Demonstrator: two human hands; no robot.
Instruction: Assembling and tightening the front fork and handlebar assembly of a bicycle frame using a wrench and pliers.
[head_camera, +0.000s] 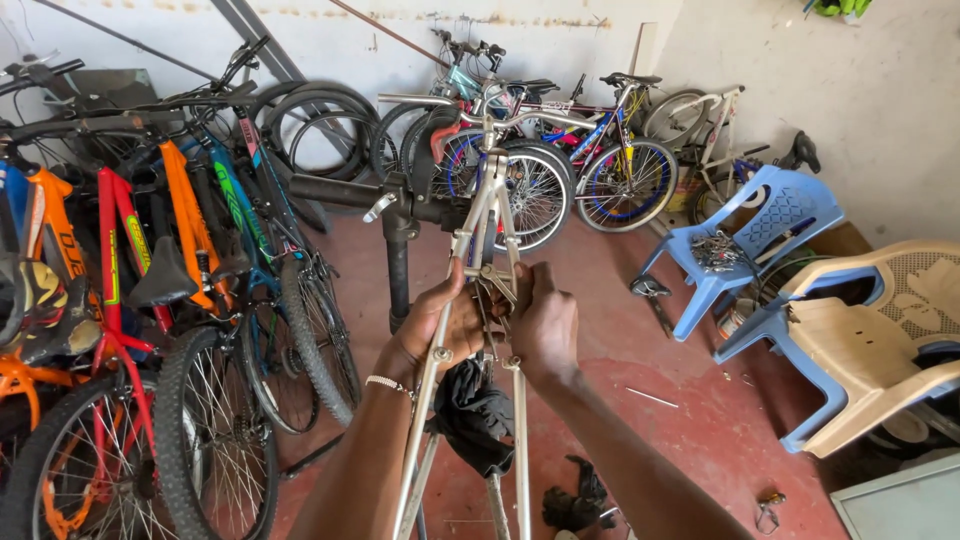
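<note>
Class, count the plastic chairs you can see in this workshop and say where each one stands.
2: a blue plastic chair by the right wall, and a beige plastic chair nearer the camera, partly cut off. Others may be hidden.

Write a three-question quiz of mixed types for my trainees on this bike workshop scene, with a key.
1. True or false: both hands, the left hand and right hand, are on the silver bicycle frame.
2. Multiple choice: what holds the silver frame up? A) the blue plastic chair B) the black repair stand C) the red floor
3. Fill in: the left wrist wears a pale ____.

Key
1. True: the hands meet at the frame's thin stays, around a small brake part.
2. B: the stand's clamp grips the frame near its top.
3. Bracelet.
</note>
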